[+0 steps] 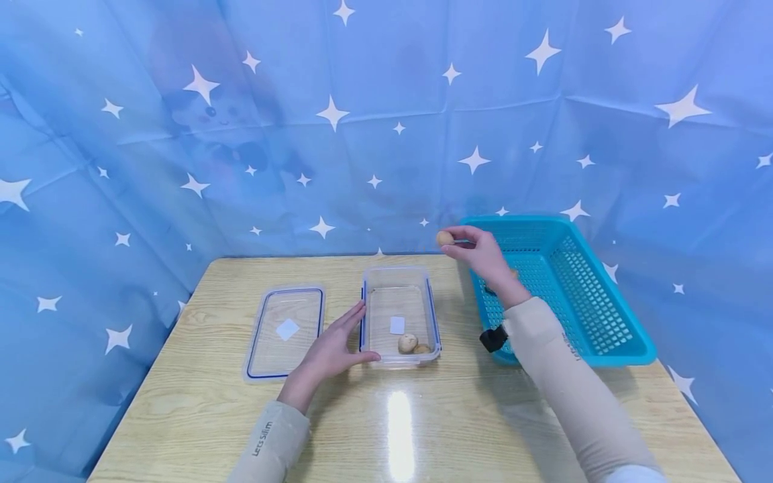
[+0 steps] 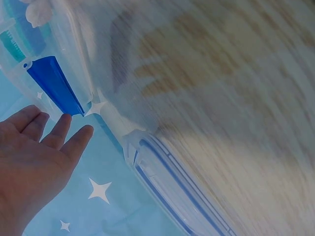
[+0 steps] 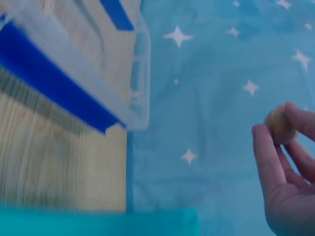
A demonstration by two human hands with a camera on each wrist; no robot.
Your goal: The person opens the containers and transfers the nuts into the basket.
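Note:
Between its thumb and fingers, my right hand pinches a small round light-brown thing, which looks like a small potato or mushroom. That hand is raised above the table's back edge, left of a turquoise basket. A clear plastic container with blue side latches stands in the middle, uncovered. Inside its near right corner lie a pale round thing and a browner one. My left hand is at the container's left side, fingers extended along it and thumb at the near left corner; contact is hard to tell.
A clear lid with a blue seal lies flat on the wooden table, left of the container. My right forearm crosses the basket and partly hides some small things in it. A blue star-patterned curtain hangs behind.

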